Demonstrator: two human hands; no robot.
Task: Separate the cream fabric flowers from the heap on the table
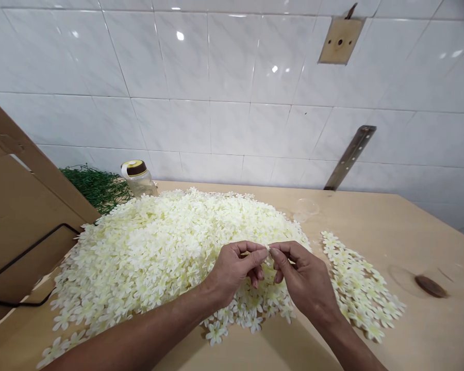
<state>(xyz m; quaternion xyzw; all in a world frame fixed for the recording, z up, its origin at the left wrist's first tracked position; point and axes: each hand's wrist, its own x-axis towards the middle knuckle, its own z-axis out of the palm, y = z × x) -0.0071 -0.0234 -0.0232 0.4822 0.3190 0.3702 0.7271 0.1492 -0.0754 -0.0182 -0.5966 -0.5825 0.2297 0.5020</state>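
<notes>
White glossy wall tiles [232, 77] backed a pale wooden worktop [371, 216]. Both hands met at its near middle: the left hand [234, 270] and right hand [303, 281] pinched a small cream fabric flower petal [268, 249] between thumbs and fingertips, seemingly pulling layers apart. Next would call for a gentle, even peel. At ten o'clock rose the big heap of cream petals [158, 247]; at three o'clock lay a thin spread of separated petals [359, 288].
</notes>
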